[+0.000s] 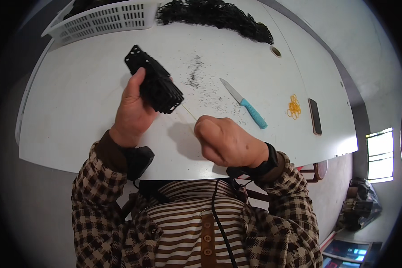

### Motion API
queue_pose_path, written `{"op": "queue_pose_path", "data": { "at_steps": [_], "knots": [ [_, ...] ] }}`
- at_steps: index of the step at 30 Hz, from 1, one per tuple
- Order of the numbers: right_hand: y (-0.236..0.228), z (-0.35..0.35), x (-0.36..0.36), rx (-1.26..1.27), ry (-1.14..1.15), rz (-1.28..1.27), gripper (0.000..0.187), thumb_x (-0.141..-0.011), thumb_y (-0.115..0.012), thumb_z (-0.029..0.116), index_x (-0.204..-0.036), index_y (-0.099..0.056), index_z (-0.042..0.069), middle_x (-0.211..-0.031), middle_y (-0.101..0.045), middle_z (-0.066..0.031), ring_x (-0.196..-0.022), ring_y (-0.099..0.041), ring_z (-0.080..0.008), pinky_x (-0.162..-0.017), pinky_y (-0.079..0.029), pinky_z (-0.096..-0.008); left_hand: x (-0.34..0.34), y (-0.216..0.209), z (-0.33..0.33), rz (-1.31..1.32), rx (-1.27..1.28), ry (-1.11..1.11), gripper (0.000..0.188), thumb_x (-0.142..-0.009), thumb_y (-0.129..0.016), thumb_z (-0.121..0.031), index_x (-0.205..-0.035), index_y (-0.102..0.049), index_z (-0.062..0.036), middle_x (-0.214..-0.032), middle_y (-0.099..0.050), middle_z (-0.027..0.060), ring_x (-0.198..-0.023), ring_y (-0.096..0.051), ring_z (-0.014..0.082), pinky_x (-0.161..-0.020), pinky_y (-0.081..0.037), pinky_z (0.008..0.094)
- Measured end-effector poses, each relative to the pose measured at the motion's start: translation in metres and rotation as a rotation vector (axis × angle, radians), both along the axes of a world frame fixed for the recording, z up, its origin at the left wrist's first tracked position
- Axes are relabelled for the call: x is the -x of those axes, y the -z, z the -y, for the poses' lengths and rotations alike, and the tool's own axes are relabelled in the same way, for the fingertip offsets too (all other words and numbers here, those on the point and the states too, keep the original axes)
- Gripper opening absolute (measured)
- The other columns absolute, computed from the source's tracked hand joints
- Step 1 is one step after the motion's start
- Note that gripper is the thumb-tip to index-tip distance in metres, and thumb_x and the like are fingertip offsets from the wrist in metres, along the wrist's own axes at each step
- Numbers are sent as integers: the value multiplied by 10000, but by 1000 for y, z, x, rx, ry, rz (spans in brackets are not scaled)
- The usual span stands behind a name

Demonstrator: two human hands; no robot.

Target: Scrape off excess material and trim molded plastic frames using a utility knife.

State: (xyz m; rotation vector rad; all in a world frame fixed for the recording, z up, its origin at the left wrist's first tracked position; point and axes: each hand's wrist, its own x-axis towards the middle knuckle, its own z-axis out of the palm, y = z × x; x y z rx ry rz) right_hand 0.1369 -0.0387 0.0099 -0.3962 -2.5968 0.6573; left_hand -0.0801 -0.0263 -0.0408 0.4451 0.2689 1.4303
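Note:
My left hand (134, 109) is wrapped round a stack of flat black plastic pieces (158, 87), its thumb lying along the near side. The stack is tilted and held above the table. A thin yellow rubber band (190, 112) is stretched from the stack's near end to my right hand (230, 140). The fingers of that hand are closed on the band; their tips are hidden behind the knuckles. Right of the stack lies a knife (250, 109) with a teal handle, its blade pointing away from me.
Small black scraps (194, 78) are scattered over the white table (76, 102). Yellow rubber bands (294, 108) lie in a small pile beside a phone (315, 117). A white plastic basket (107, 22) and a heap of black netted plastic (214, 15) stand along the far edge.

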Motion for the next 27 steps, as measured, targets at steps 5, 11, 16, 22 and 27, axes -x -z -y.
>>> {"op": "queue_pose_path", "data": {
  "at_steps": [5, 11, 16, 22, 27],
  "knots": [
    [-2, -10, -50, 52, 81, -8, 194, -647, -504, -82, -791, -404, 1, -672, -443, -130, -545, -471, -298, -498, -397, -359, -22, 2, 6, 121, 83, 39, 347, -928, -441, -332, -1083, -524, -33, -1037, -576, 83, -1016, -536, 205, -915, -421, 356],
    [7, -38, -72, -449, 475, 236, 164, -669, -498, -63, -785, -411, 13, -652, -447, -143, -566, -498, -321, -497, -395, -396, -13, -12, 5, -97, -257, 154, 387, -904, -485, -342, -1143, -507, -38, -1060, -562, 80, -1012, -519, 220, -946, -397, 338],
    [-3, -50, -150, 45, 660, -138, 43, -806, -515, 37, -830, -489, 11, -682, -512, -54, -545, -474, -146, -490, -390, -287, -12, 6, -10, 243, 4, -108, 358, -880, -543, -291, -1142, -514, -49, -1062, -565, 69, -998, -525, 219, -939, -410, 342],
    [-13, -105, -267, 490, 1113, 10, 74, -836, -512, 93, -841, -546, 27, -709, -554, 5, -587, -447, -63, -492, -344, -204, -31, 13, -17, 125, 52, -53, 320, -859, -583, -238, -1122, -542, -60, -1064, -581, 56, -990, -536, 216, -930, -427, 345],
    [6, -138, -297, 555, 1178, 154, 107, -827, -531, 133, -838, -575, 36, -693, -552, 7, -590, -446, -54, -492, -341, -208, -22, 15, -13, 77, 76, 4, 288, -867, -575, -232, -1099, -562, -63, -1047, -596, 54, -993, -549, 223, -912, -440, 343]
  ]
}}
